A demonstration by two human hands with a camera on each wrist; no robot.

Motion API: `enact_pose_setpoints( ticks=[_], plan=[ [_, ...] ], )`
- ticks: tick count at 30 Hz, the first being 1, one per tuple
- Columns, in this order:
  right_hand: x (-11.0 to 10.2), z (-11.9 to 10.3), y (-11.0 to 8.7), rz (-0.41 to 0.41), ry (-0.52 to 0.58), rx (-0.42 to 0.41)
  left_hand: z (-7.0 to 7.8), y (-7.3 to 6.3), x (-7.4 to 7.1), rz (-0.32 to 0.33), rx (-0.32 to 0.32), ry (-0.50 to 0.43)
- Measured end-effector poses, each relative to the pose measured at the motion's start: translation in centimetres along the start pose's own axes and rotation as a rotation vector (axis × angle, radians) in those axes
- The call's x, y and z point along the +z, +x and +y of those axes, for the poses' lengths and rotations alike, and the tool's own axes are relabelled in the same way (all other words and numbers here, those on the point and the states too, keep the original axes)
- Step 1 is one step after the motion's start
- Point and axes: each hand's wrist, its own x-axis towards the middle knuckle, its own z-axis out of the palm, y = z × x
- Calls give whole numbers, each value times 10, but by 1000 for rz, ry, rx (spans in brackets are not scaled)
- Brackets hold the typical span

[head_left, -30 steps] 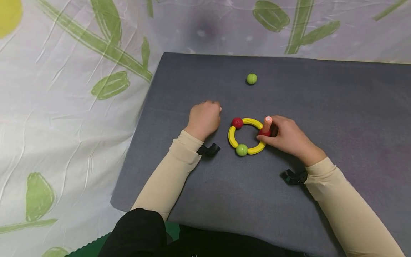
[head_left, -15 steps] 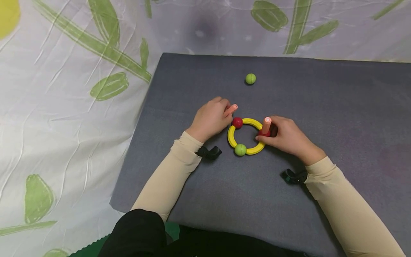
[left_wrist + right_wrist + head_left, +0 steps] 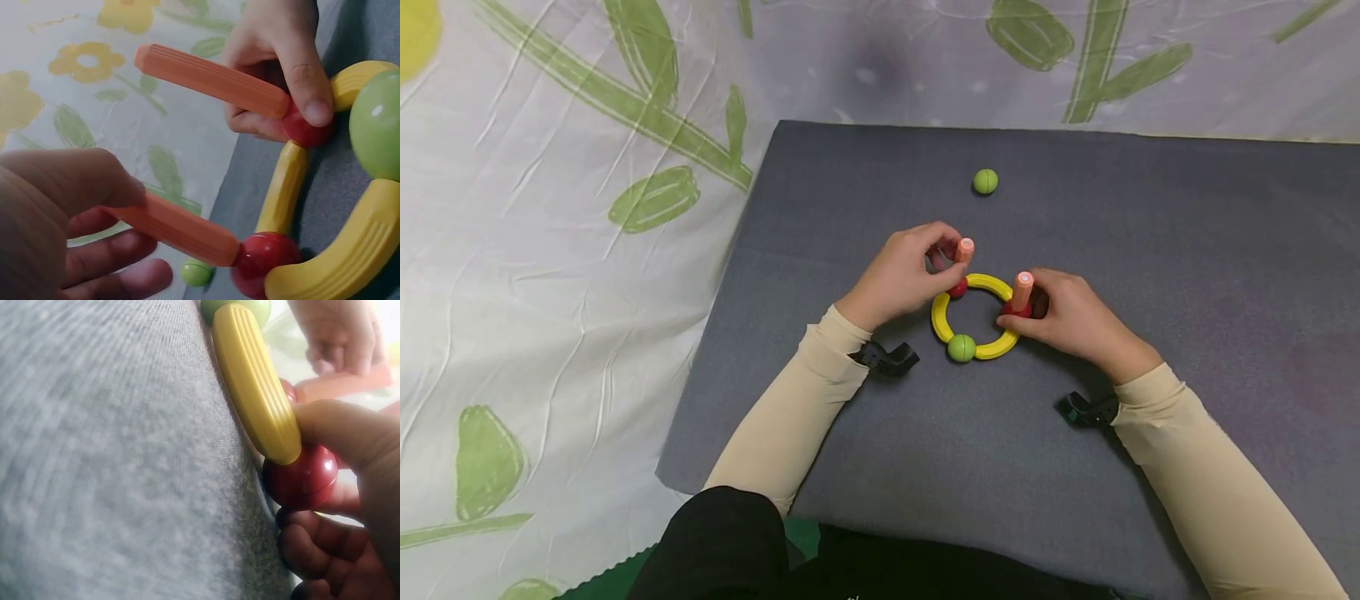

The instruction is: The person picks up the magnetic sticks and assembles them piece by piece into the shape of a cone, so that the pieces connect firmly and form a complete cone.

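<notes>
On grey worktop point(image 3: 865, 450), yellow-barred ring point(image 3: 941, 318) looks closed; right orange rod point(image 3: 1022, 292) up on right red ball point(image 3: 301, 478), right hand point(image 3: 1071, 317) grip holding that ball. Left hand point(image 3: 906, 271) pinches left orange rod point(image 3: 187, 231) at left red ball point(image 3: 265, 262), seating unclear. Far green ball point(image 3: 985, 182) unattached.

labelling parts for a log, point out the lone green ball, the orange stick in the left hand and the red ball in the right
Lone green ball point(image 3: 986, 182), head view: its visible middle.
Orange stick point(image 3: 189, 229), left wrist view: its exposed side, midway.
Red ball point(image 3: 302, 479), right wrist view: its glossy front.
</notes>
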Motion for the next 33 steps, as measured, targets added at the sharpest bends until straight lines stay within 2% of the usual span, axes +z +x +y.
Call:
enact_pose_setpoints(
  ticks=[3,7,9,11,13,17,21,24,29,33],
  plan=[
    [0,-1,0,-5,4,9,-2,1,1,-76,-83,75],
    [0,-1,-1,-1,10,10,-8,2,7,-250,-230,233],
    [0,0,-2,3,9,10,-12,3,11,-307,-274,259],
    [0,0,-2,1,12,21,-15,4,14,-318,-291,252],
    [1,1,-2,-10,19,35,-16,5,16,-299,-298,225],
    [0,3,-2,-48,33,37,-18,4,15,-255,-285,202],
    [-5,7,-1,-114,70,21,-20,5,15,-203,-234,232],
    [-9,10,-2,-147,125,41,-21,5,16,-179,-189,253],
    [-9,10,-1,-117,145,56,-20,6,22,-187,-106,250],
    [-6,9,0,-91,115,27,-19,6,28,-204,-24,239]
  ],
)
